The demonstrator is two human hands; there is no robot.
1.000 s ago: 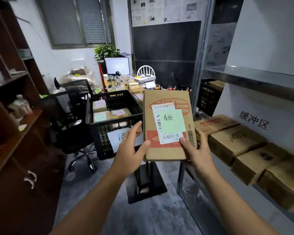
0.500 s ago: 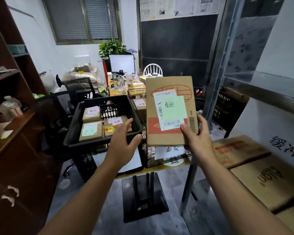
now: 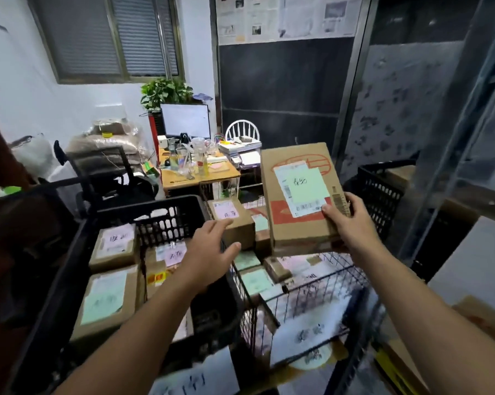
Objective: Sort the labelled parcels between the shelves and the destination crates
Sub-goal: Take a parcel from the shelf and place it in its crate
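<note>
**One parcel in hand, two crates part filled**

Head view. The right hand (image 3: 351,223) grips a flat cardboard parcel (image 3: 294,232) by its near right corner. The thumb is curled on top beside the barcode, and the other fingers are hidden underneath. The parcel is tilted above the wire basket (image 3: 311,283), clear of what lies inside. Its green label (image 3: 307,185) carries handwriting too blurred to read.

The left hand (image 3: 209,252) holds nothing. Its fingers are stretched out and spread over the edge where the black crate (image 3: 143,206) meets the wire basket. The fingertips are just beside a small box (image 3: 237,232); whether they touch it cannot be told.

The sorting looks well under way, since both near containers already hold parcels. The one in hand is not yet put down, and the wire basket seems its likely place. What remains is hard to judge, because only an edge of the shelf (image 3: 474,189) and a corner of one carton (image 3: 485,317) show at the right.

Counted:
- One parcel is in hand.
- Three parcels lie in the black crate, two with pink labels and one with green.
- At least five lie in the wire basket, some half covered.
- A second black crate (image 3: 380,189) stands further back on the right, its contents unclear.
- Two paper signs (image 3: 197,377) hang one on each near container's front.
</note>
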